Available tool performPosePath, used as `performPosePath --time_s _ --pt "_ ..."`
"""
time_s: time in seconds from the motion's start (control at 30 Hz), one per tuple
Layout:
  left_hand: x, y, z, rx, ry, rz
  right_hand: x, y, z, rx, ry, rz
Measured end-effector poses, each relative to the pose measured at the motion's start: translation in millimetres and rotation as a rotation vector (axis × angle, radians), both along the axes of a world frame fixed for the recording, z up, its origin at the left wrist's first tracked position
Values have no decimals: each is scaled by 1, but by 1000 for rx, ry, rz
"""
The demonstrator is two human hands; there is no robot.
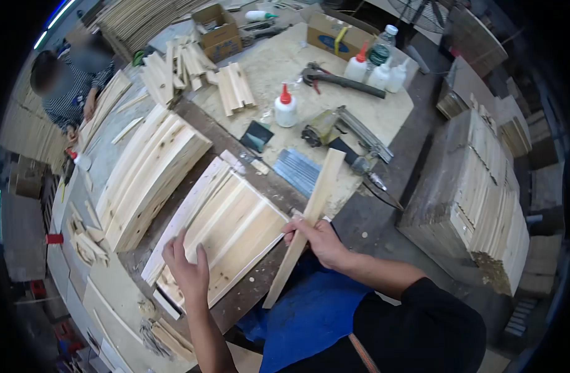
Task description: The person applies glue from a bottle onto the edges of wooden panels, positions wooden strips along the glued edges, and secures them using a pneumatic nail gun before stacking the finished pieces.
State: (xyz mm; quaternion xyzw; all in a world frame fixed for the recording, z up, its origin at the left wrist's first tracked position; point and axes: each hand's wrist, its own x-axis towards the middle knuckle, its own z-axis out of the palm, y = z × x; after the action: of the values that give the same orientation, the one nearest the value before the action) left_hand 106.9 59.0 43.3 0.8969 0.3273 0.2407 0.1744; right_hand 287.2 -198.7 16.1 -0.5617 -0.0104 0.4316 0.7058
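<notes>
My right hand (320, 241) grips a narrow wooden slat (326, 177) near its middle; the slat stands out diagonally over the workbench edge. My left hand (190, 268) has its fingers apart over the near left end of a pale wooden panel (244, 221). Whether its fingertips touch the wood, I cannot tell. The panel lies in front of me, with thinner strips along its far left side. Beyond it is a stack of curved-looking boards (154, 168).
A nail gun (327, 129), metal staple strips (297, 171), a red-capped glue bottle (285, 109) and a hammer (347, 82) lie or stand beyond the panel. Cardboard boxes (221, 45) are farther back. Stacked boards (465, 199) stand at right. Another person (73, 84) works at far left.
</notes>
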Motion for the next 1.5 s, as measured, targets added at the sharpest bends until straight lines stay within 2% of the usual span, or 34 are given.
performPosePath --time_s 0.07,0.1,0.17,0.27,0.37,0.5,0.67,0.77,0.8,0.9,0.93,1.03,1.17,1.3,1.4,1.5 --pt "-1 -55 21 -439 51 -189 -4 5 3 0 -14 -23" --pt "-3 -83 23 -455 105 -297 -5 6 3 28 -13 -10" --pt "-4 -126 18 -468 149 -408 -5 8 3 32 -21 -13" --pt "-12 -156 -3 -484 165 -356 -7 6 2 61 -9 9" --pt "-23 -157 -17 -381 52 -296 -8 2 0 81 5 42" --pt "-50 -146 4 -260 142 -204 5 -9 13 127 94 -23" --pt "-100 -120 20 -248 283 -79 15 -27 5 65 76 -4" --pt "-130 -115 7 -220 339 -40 21 -39 10 -523 -180 647" --pt "-137 -115 2 -214 332 -30 24 -43 10 -517 -191 653" --pt "-149 -113 -10 -234 346 -5 36 -40 8 -598 -566 726" --pt "-151 -113 -11 -228 336 7 41 -33 10 -590 -580 732" --pt "-152 -114 -11 -232 320 22 64 -5 20 -467 -960 418" --pt "-153 -118 -18 -163 261 49 106 61 15 -444 -1172 336" --pt "-146 -127 -20 -74 202 85 169 159 -13 -410 -1430 156" --pt "-136 -139 -16 12 137 93 199 229 -26 -506 -1534 75" --pt "-127 -151 -12 45 77 67 213 273 -20 -801 -1552 140"
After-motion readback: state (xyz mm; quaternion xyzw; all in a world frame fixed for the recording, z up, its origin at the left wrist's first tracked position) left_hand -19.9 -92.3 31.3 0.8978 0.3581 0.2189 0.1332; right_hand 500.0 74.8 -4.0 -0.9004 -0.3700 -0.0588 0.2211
